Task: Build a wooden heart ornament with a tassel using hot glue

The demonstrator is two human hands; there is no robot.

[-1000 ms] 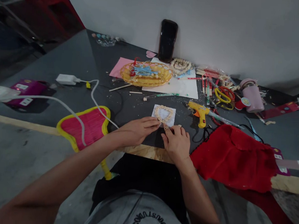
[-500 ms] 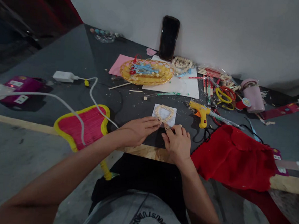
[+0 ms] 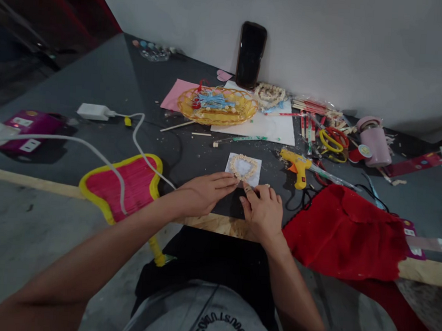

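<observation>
In front of me on the dark table lies a small white paper square (image 3: 255, 180) bearing a heart-shaped outline (image 3: 232, 170) of small beige pieces. The fingers of my left hand (image 3: 208, 192) are stretched out together, their tips at the paper's lower edge by the heart's bottom point. My right hand (image 3: 265, 210) is partly curled, its index fingertip touching the same edge just right of the left fingertips. Whether a tiny piece sits under that fingertip is hidden. To the right, a yellow glue gun (image 3: 299, 169) lies on the table.
A gold basket (image 3: 216, 118) with blue and red tassels sits behind the paper. A phone (image 3: 250, 55) leans on the wall. Scissors (image 3: 330, 142), a pink tumbler (image 3: 375, 145) and red cloth (image 3: 347, 233) are at right. A white cable (image 3: 91, 147) crosses a pink-and-yellow fan-like piece (image 3: 107, 186) at left.
Both hands stay in nearly the same place at the paper's lower edge. Only a very slight shift of the view shows.
</observation>
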